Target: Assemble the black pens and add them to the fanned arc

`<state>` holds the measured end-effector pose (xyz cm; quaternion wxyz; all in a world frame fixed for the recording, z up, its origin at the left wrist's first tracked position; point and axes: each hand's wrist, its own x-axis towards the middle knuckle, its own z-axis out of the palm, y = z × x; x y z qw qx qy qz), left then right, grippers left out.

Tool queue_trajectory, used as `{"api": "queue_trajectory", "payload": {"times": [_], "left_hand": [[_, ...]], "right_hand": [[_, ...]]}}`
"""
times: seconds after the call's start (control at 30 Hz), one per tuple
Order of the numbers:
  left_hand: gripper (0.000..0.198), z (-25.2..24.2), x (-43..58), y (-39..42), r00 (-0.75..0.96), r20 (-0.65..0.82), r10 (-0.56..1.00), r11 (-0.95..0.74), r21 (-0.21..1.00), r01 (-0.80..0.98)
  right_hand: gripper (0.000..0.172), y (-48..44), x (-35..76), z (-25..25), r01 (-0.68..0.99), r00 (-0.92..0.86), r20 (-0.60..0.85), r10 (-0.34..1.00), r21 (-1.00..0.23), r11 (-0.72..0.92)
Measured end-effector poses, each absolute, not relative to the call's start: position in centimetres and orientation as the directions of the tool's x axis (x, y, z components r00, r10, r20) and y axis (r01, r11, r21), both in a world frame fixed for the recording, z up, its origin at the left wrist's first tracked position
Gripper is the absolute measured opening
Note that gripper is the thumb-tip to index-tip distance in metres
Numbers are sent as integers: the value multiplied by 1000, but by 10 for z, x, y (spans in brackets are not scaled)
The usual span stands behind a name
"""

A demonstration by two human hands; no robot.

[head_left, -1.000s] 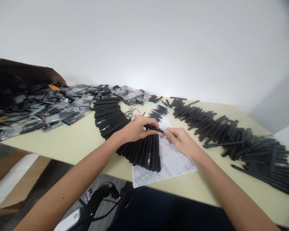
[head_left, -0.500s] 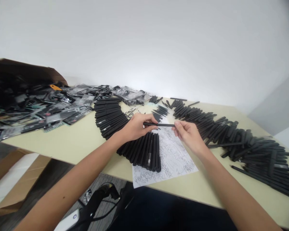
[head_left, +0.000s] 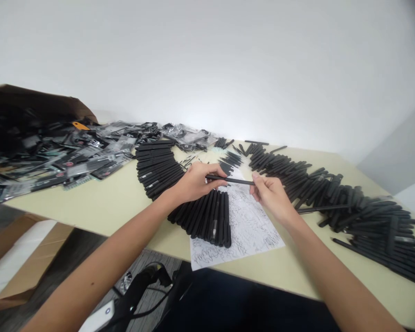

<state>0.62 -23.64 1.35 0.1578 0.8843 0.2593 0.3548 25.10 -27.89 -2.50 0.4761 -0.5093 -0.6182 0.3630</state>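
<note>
A slim black pen (head_left: 238, 180) is stretched between my two hands above the table. My left hand (head_left: 197, 182) pinches its left end, and my right hand (head_left: 270, 193) grips the right end between thumb and fingers. Below and left of the hands, a curved row of black pens (head_left: 207, 219) lies side by side, partly hidden by my left hand and forearm. Under that row is a sheet of paper (head_left: 251, 230) covered in scribbles. Thin black refills or sticks (head_left: 230, 161) lie in a small bunch behind the hands.
A long heap of black pens (head_left: 359, 207) runs down the right of the pale table (head_left: 124, 203). Clear plastic packets (head_left: 90, 161) pile up at the left by a dark open box (head_left: 38, 106). A cardboard box (head_left: 27, 267) stands below the left edge.
My right hand has shifted very slightly right and down, so the pen's right end tilts a little lower. My left hand stays nearly still.
</note>
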Motion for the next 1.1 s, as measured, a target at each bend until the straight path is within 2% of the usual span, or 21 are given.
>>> {"api": "queue_trajectory", "payload": {"times": [0.07, 0.13, 0.27, 0.3, 0.4, 0.47, 0.57, 0.7, 0.8, 0.87, 1.0, 1.1], "left_hand": [[16, 13, 6, -236, 606, 549, 575, -814, 460, 355], [18, 11, 6, -234, 576, 561, 594, -802, 462, 378], [18, 10, 6, -233, 546, 569, 615, -788, 470, 398], [17, 11, 6, -233, 557, 568, 605, -795, 469, 385], [15, 13, 6, -235, 603, 556, 573, -815, 465, 346], [15, 14, 6, -236, 608, 552, 571, -816, 461, 347], [17, 12, 6, -234, 565, 566, 600, -799, 456, 391], [21, 10, 6, -234, 534, 558, 635, -772, 484, 413], [19, 10, 7, -234, 588, 564, 579, -813, 456, 363], [18, 10, 7, -234, 595, 572, 565, -824, 438, 361], [22, 9, 6, -233, 541, 566, 622, -783, 455, 424], [23, 9, 6, -233, 555, 562, 613, -790, 444, 423]], "right_hand": [[59, -279, 250, -25, 270, -15, 214, 977, -940, 210], [49, -278, 249, -23, 222, -22, 253, 967, -942, 251], [44, -280, 250, -21, 191, -56, 305, 951, -931, 311], [44, -280, 251, -21, 217, -60, 299, 952, -927, 305], [61, -280, 251, -24, 294, -56, 239, 969, -924, 245], [65, -279, 251, -25, 290, -48, 206, 977, -934, 211], [50, -278, 249, -25, 222, -60, 251, 966, -940, 258], [44, -279, 248, -23, 208, -73, 310, 948, -925, 319], [60, -279, 248, -25, 260, -73, 217, 973, -938, 229], [63, -278, 248, -26, 255, -60, 170, 984, -950, 179], [46, -278, 248, -25, 170, -68, 270, 960, -945, 278], [45, -278, 249, -24, 202, -103, 285, 953, -932, 300]]}}
